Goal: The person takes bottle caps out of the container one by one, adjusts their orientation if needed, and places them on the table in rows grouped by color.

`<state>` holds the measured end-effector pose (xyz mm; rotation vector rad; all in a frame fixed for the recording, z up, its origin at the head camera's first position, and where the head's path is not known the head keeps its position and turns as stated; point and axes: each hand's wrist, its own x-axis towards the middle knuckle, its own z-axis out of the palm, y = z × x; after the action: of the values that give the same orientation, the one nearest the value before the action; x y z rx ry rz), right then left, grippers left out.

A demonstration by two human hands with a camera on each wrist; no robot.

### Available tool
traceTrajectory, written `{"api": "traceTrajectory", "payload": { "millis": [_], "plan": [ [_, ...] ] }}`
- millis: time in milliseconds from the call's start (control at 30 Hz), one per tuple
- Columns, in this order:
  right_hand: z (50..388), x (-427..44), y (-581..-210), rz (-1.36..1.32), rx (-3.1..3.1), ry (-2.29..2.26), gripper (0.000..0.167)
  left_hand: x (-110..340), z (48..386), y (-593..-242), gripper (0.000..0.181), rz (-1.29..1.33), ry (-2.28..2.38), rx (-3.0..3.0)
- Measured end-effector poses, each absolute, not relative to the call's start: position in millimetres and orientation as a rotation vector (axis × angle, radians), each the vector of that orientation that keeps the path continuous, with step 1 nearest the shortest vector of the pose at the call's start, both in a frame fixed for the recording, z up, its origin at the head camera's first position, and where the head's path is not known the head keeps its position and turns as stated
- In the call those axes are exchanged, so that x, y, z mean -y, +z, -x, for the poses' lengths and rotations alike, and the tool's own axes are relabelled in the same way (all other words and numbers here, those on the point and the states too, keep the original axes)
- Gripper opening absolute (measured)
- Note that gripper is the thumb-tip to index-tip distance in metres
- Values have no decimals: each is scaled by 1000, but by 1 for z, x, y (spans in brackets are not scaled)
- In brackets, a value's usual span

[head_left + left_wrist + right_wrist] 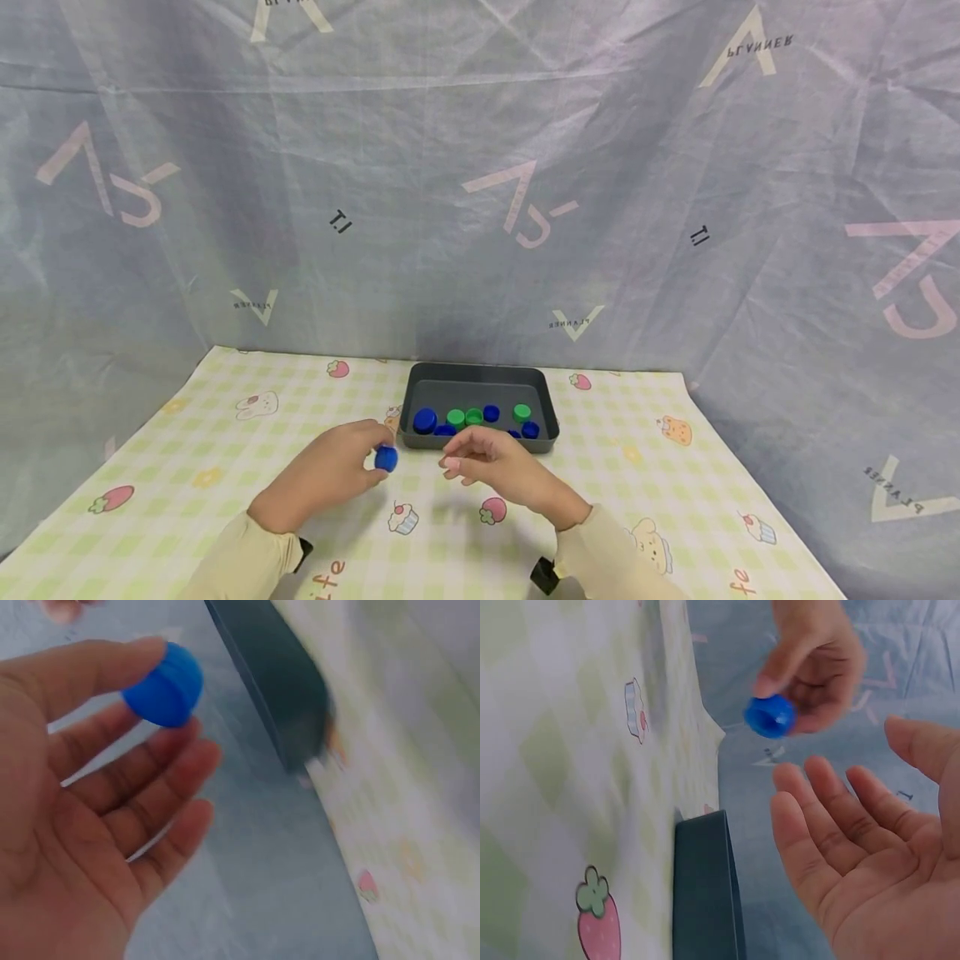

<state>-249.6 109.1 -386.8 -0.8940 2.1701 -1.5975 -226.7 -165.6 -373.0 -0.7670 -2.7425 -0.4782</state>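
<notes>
Pinching a small, round, blue plastic cap (pixel 386 458) between thumb and fingertips of the left hand (pixel 332 465), above the checked-cloth tabletop (pixel 600 417), near the near-left corner of a shallow, dark-grey, rectangular tray (pixel 480 392). Holding the right hand (pixel 510 468) loosely spread, empty. Probably risking a drop, from fingertip-only contact on smooth plastic. Partly hiding other blue plastic caps (pixel 446 431) behind the tray's near edge.

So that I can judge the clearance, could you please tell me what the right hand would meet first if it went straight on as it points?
Most likely the blue cap pinched in the left hand, roughly ahead of the right hand, though depth is hard to judge.
</notes>
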Motion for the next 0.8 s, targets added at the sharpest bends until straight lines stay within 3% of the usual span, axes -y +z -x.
{"api": "traceTrajectory", "payload": {
  "millis": [233, 800],
  "plan": [
    [251, -114, -382, 899, -2199, -1564, 19, 186, 237, -385, 20, 546, -482, 2974],
    [248, -114, -380, 914, -2294, -1441, 15, 189, 247, -408, 25, 477, -412, 3096]
  ]
}}
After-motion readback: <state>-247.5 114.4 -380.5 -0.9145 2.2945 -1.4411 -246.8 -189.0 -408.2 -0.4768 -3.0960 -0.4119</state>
